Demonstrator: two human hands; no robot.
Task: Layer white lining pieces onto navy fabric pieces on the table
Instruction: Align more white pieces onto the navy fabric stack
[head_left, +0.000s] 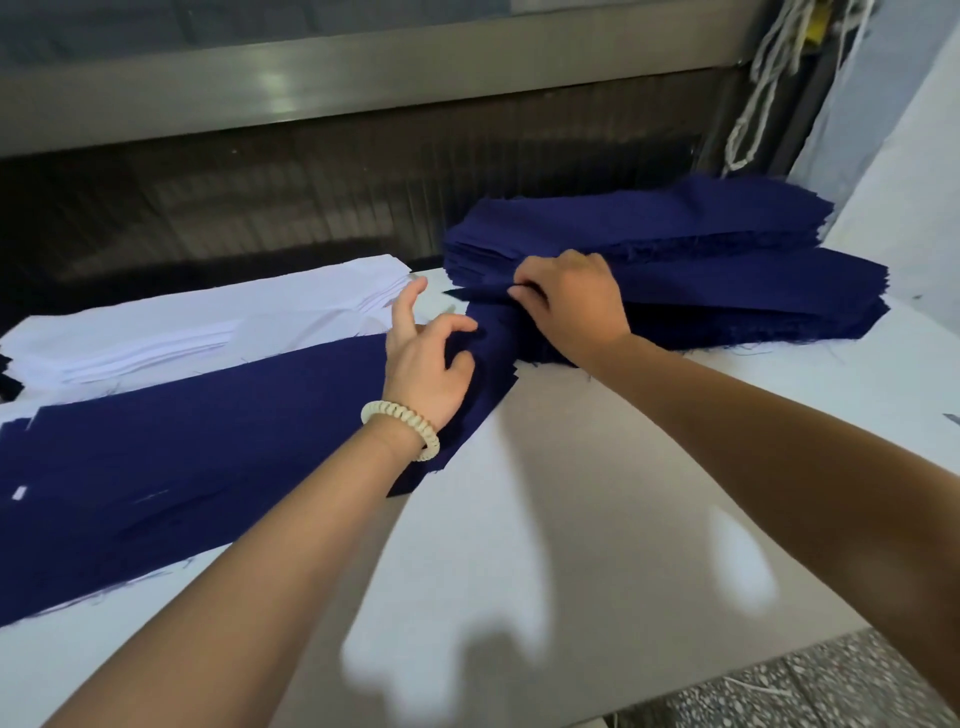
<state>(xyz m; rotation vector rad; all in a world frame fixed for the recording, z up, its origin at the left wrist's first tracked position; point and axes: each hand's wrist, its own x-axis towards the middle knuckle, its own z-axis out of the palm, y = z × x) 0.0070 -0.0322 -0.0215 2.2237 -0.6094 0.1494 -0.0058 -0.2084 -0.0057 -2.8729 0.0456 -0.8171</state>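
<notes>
Fingers (525, 291) of the right hand (574, 312) pinch the near edge of a ply in the tall stack of cut navy fabric pieces (701, 244) at the far right of the white surface (571, 509). The left hand (423, 364), with a cream coiled wristband (400, 423) at the wrist, lies half-curled over the end of the flat navy fabric piece (182, 457) spread to the left; whether its fingers (457, 323) actually grip the cloth cannot be told. The pile of white lining pieces (208, 322) lies just beyond that piece, with no lining on it yet. Likely faults: frayed edges may cling, so the pinch lifts several plies or drags the stack askew, and pressure from the left hand may ruck the laid piece, leaving the lining misaligned. No brand or writing is legible; a small white tag (20, 492) on the laid navy cloth appears blank.
</notes>
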